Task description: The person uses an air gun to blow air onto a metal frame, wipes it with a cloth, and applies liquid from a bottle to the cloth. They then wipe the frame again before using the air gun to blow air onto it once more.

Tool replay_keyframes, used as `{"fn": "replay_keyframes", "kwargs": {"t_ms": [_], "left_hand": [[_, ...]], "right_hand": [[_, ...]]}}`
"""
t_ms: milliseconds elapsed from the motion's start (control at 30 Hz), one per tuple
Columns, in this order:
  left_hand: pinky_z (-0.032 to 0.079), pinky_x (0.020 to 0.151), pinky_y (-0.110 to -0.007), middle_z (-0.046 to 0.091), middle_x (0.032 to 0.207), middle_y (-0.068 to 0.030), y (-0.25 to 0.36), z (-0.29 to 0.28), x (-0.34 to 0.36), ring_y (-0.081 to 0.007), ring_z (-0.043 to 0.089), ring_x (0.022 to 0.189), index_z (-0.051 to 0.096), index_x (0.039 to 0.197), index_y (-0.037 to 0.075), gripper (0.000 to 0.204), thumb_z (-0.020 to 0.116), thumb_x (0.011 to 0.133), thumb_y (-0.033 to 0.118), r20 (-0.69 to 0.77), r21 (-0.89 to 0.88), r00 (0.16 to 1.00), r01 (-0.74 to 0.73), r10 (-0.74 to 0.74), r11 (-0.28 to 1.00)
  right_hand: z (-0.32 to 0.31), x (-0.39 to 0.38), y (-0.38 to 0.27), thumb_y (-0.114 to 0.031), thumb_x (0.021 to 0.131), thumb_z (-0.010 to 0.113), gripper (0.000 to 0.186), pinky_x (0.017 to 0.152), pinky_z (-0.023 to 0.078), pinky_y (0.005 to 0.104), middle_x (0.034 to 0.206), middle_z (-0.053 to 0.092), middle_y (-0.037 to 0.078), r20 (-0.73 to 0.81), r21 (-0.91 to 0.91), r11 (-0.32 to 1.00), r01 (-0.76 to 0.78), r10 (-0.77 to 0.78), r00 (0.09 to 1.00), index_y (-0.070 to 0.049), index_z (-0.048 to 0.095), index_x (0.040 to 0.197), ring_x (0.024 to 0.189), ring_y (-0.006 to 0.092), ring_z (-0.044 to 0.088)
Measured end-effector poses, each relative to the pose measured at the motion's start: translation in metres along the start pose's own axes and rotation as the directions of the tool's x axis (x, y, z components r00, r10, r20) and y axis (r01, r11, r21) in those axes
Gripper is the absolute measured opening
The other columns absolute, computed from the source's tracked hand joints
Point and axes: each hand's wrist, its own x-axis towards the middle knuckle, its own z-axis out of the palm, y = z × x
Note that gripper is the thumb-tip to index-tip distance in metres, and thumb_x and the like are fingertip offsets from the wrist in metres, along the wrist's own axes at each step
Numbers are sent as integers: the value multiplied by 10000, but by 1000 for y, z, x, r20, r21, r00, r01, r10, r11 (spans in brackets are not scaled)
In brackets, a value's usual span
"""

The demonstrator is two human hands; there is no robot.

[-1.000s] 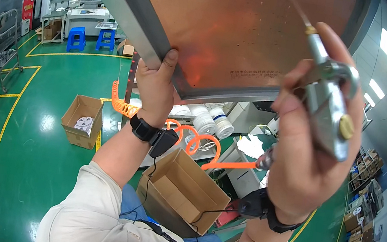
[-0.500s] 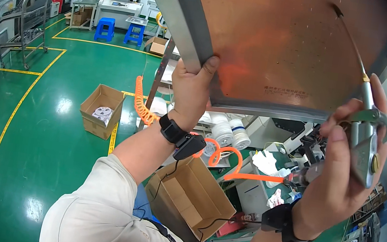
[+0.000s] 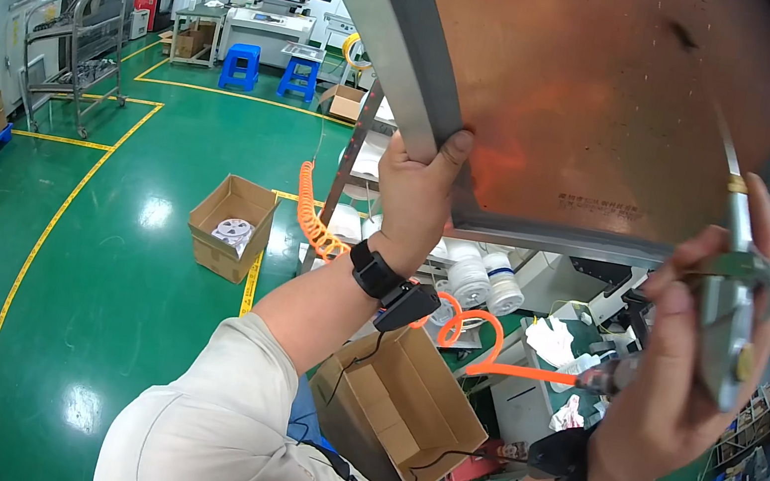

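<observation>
My left hand (image 3: 421,191) grips the lower left of a metal frame (image 3: 405,52) holding a copper-coloured sheet (image 3: 572,79), raised high in front of me, with speckles and a small line of print on it. My right hand (image 3: 688,359) is closed around a silver air gun (image 3: 724,325), whose long thin nozzle points up across the sheet, blurred toward its tip. An orange coiled hose (image 3: 319,210) runs below the frame to a fitting beside my right wrist, partly hidden. Both wrists wear black strapped devices.
An open cardboard box (image 3: 399,404) stands below my arms, another (image 3: 213,244) on the left floor. White rolls (image 3: 480,276) sit on a rack beneath the frame, beside a cluttered bench (image 3: 554,348). A metal trolley (image 3: 71,60), blue stools (image 3: 239,66) and machines are farther back.
The frame, both hands and the room have shifted rightward in the picture since a second ago. The air gun sits lower and farther right, and more of its nozzle shows against the sheet.
</observation>
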Motion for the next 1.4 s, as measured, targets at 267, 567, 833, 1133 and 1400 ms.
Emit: {"fn": "replay_keyframes", "kwargs": {"t_ms": [267, 567, 833, 1133, 1400], "left_hand": [[533, 759, -270, 752, 1011, -11, -2, 0, 1, -84, 663, 882, 699, 1127, 35, 286, 824, 983, 247, -7, -24, 999, 36, -36, 999], [525, 846, -280, 753, 1064, -12, -7, -3, 1, -95, 663, 951, 691, 1147, 36, 272, 812, 993, 225, -18, -28, 999, 35, -36, 999], [521, 859, -281, 754, 1082, -12, -10, -4, 1, -96, 662, 964, 699, 1141, 29, 273, 820, 985, 218, -18, -11, 1000, 12, -12, 1000], [511, 988, -344, 687, 1204, -23, -13, -6, 2, -149, 635, 1114, 612, 1307, 56, 369, 756, 1032, 256, 77, -46, 996, 38, -35, 998], [543, 931, -345, 681, 1184, -16, -19, -4, 3, -146, 646, 1083, 607, 1307, 67, 386, 769, 1023, 271, 38, -23, 998, 60, -60, 998]], "right_hand": [[5, -1, -1, -33, 931, 609, 643, 858, 494, 245, 1094, 639, 97, -31, -75, 997, -30, 27, 999, 85, 474, 1548, 930, 124, 604], [2, 3, 7, -7, 922, 602, 631, 848, 480, 245, 1113, 641, 106, -71, -105, 994, -39, 32, 997, 102, 483, 1532, 932, 120, 602], [0, 1, 8, -62, 939, 642, 635, 862, 508, 263, 1109, 655, 107, -4, -86, 996, -30, 29, 1000, 115, 479, 1527, 941, 126, 615], [-1, 4, 19, 40, 927, 590, 595, 813, 482, 225, 1049, 643, 59, 29, -67, 992, 103, -101, 994, 50, 525, 1519, 910, 104, 597], [2, 7, 21, 42, 928, 600, 601, 889, 493, 257, 1081, 657, 73, 133, -65, 988, 142, -132, 982, 48, 521, 1524, 945, 110, 607]]}}
